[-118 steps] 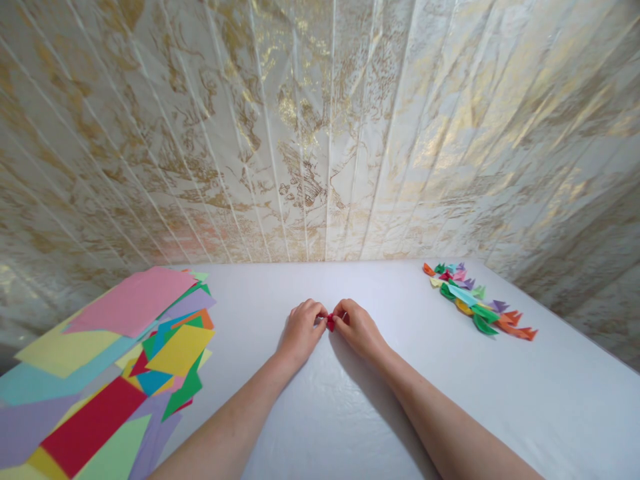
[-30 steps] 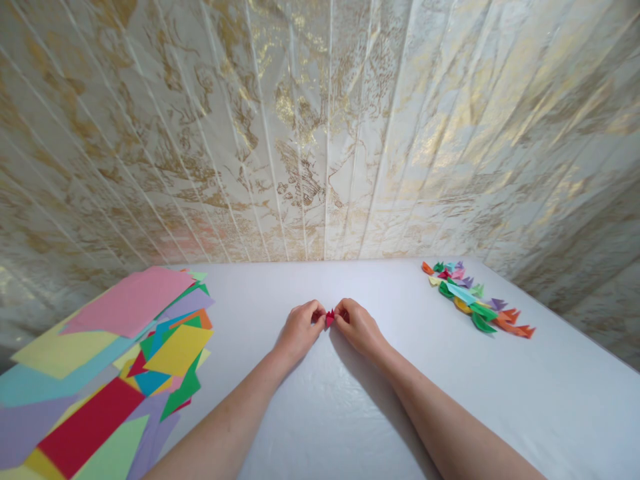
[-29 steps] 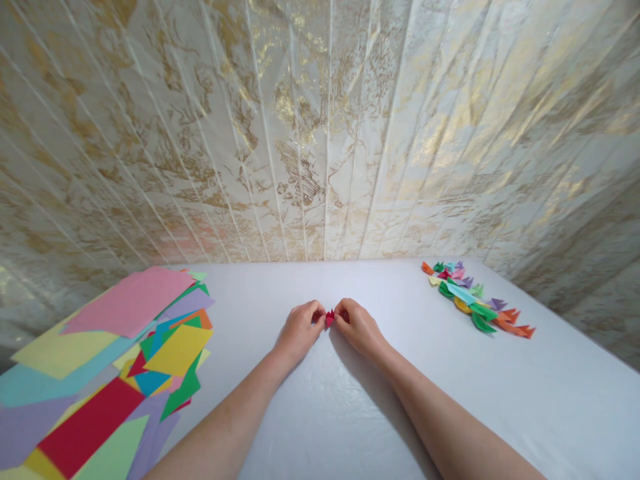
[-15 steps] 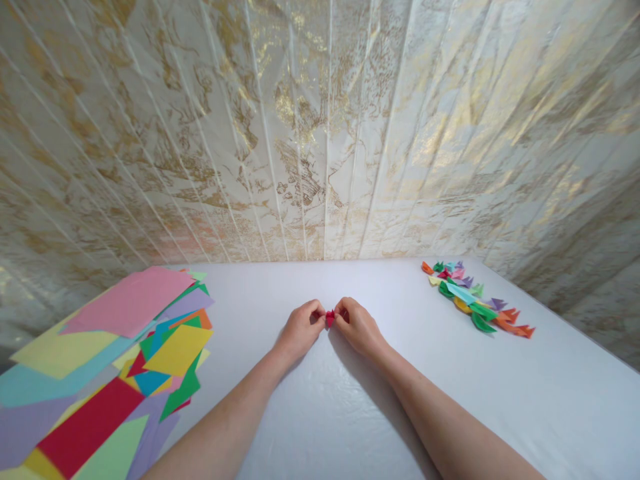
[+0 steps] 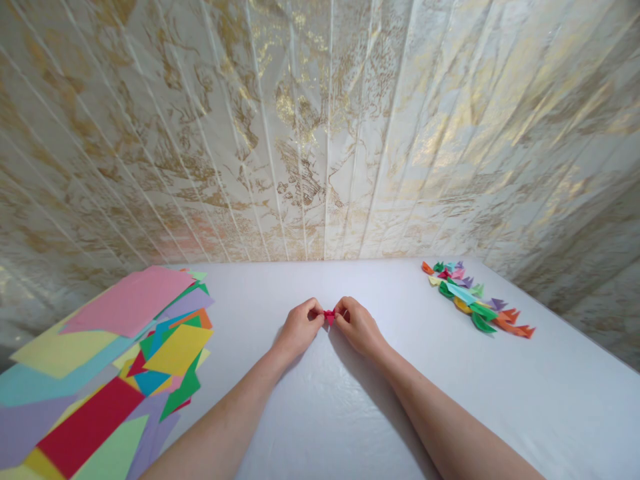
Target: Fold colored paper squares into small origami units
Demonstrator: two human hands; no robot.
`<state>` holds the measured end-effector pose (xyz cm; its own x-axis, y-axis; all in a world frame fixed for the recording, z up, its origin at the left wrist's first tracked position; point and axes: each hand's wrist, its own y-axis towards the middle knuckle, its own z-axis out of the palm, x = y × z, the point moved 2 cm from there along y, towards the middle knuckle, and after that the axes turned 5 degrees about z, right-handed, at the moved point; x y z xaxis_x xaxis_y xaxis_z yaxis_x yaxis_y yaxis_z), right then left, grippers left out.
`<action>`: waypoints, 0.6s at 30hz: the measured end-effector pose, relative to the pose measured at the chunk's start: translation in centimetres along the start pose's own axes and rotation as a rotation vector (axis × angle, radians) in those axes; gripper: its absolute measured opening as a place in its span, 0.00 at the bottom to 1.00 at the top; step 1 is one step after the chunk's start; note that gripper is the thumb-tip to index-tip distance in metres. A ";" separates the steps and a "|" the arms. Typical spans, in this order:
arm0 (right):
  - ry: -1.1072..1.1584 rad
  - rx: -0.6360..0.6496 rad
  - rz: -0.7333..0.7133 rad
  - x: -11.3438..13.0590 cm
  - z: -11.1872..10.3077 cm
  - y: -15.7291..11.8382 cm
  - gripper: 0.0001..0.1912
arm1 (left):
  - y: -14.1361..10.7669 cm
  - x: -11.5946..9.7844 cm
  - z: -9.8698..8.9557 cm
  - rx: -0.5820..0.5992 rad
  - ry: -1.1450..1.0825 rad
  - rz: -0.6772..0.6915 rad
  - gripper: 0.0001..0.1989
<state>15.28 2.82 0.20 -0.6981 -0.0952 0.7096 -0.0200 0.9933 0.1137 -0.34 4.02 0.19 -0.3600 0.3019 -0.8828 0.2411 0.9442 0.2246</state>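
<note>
A small red folded paper piece [image 5: 329, 317] is held between both hands over the middle of the white table [image 5: 310, 413]. My left hand [image 5: 301, 327] pinches its left side between thumb and fingers. On the opposite side, my right hand [image 5: 357, 325] pinches its right edge. Both hands are closed, and their fingertips cover parts of the paper, so its full shape is hidden.
Sheets of coloured paper lie spread on the left, among them a pink sheet [image 5: 135, 303], a yellow piece [image 5: 180, 350] and a red strip [image 5: 93, 427]. At the back right sit several small folded paper figures [image 5: 463, 293]. A patterned curtain [image 5: 310, 133] hangs behind the table.
The red paper between my fingertips has shifted slightly, and a bit more of its lower point shows. Both hands stay in nearly the same place.
</note>
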 end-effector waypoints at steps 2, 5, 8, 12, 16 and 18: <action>0.008 -0.001 0.002 0.0 0.0 0.0 0.03 | 0.0 0.0 0.0 -0.005 0.002 0.002 0.04; 0.025 0.008 0.005 0.1 -0.1 0.0 0.03 | -0.2 0.1 0.1 0.007 0.000 0.029 0.04; 0.025 0.016 -0.007 0.3 -0.2 -0.1 0.03 | -0.4 0.3 0.2 0.043 0.022 0.097 0.04; 0.018 0.010 -0.030 0.3 -0.1 -0.1 0.03 | -0.5 0.4 0.3 0.064 0.064 0.155 0.05; 0.024 -0.001 -0.023 0.1 0.0 0.0 0.02 | -0.4 0.5 0.3 0.034 0.058 0.131 0.05; 0.024 -0.006 -0.011 -0.1 0.1 0.1 0.02 | -0.3 0.4 0.2 0.003 0.046 0.101 0.05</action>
<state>15.25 2.90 0.09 -0.6805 -0.1076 0.7248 -0.0232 0.9918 0.1255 -0.33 3.84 -0.33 -0.3749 0.4010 -0.8359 0.2810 0.9084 0.3097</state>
